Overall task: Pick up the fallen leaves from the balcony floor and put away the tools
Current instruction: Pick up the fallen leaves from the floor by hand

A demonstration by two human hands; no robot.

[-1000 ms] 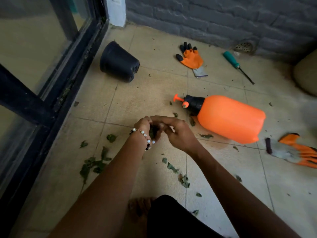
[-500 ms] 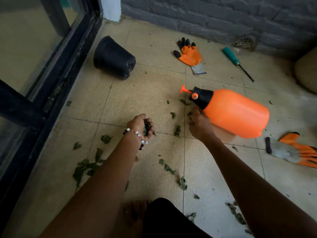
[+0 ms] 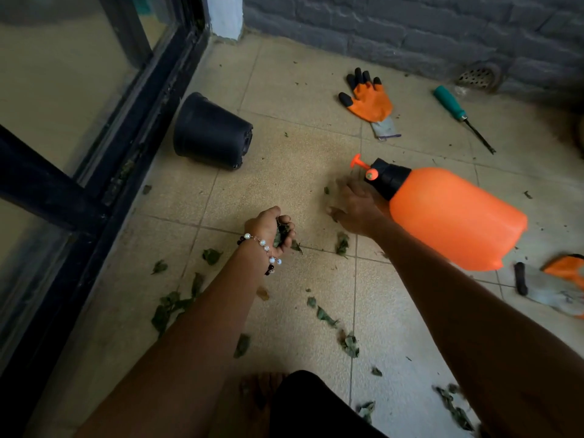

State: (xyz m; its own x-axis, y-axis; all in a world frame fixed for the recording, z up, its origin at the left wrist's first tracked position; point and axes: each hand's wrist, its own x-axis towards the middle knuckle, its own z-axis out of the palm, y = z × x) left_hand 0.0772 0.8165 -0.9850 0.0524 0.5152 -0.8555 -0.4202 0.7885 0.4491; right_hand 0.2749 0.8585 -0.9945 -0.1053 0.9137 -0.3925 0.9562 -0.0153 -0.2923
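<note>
Right, my left hand (image 3: 268,227) is curled into a loose fist round a wad of picked leaves (image 3: 282,232), green bits poking out between fingers and palm; beaded bracelet (image 3: 264,248) on that wrist. My right hand (image 3: 355,208) is low over the floor (image 3: 284,172), just beside the black cap of the orange spray bottle (image 3: 448,213), which lies on its side w/ the nozzle pointing at the window side. Right hand's fingers are blurred, so I can't tell if it's got hold of anything. Loose leaves are scattered on the tiles: one (image 3: 342,243) just below the right hand, a clump (image 3: 172,306) nr the window-frame edge, more (image 3: 349,343) between my arms, another trail (image 3: 455,409) by the near edge under my right forearm. Black plastic pot (image 3: 211,132) lies tipped over close to the window frame (image 3: 104,172). Toward the grey brick wall (image 3: 410,36): an orange-and-black glove (image 3: 368,101), and a green-handled screwdriver (image 3: 458,113) nr the drain grate (image 3: 477,75). Second glove (image 3: 559,284) at the right edge, past the bottle's base.
</note>
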